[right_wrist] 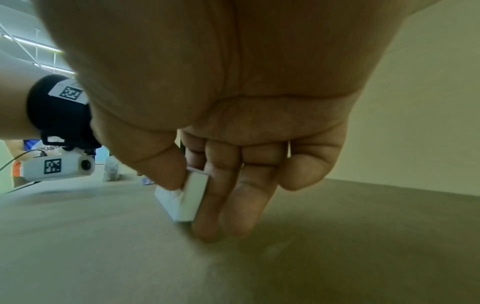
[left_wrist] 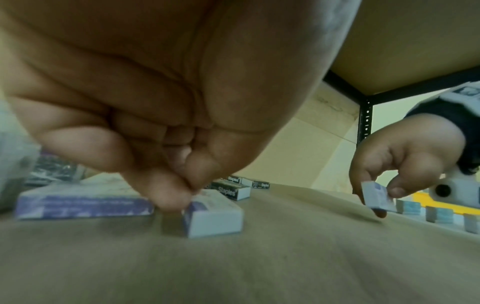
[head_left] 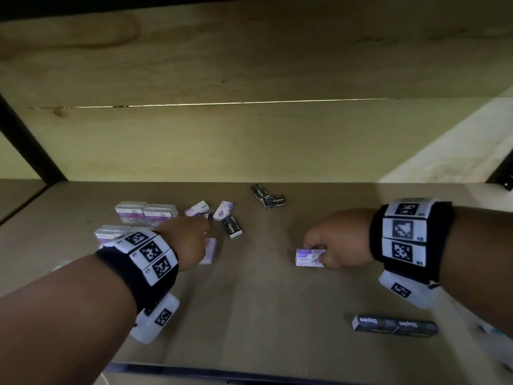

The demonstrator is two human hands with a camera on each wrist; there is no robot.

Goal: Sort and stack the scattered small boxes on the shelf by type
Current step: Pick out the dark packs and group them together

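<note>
Sorting looks barely begun: right hand [head_left: 337,245] pinches one purple box [head_left: 308,257] low over the shelf [head_left: 263,301], left hand [head_left: 184,243] fingers curl onto another purple box [left_wrist: 213,214]; black staple boxes [head_left: 268,197] lie scattered, unstacked.

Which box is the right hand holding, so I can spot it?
On the brown shelf board, look right of centre. The small white-and-purple cardboard staples box sits there alone, pinched in the right hand; other purple boxes cluster far left.

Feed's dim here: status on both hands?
Right hand pinches purple staples box. Left hand fingers on purple box. Black Staples boxes unsorted. Nothing blocking.
</note>
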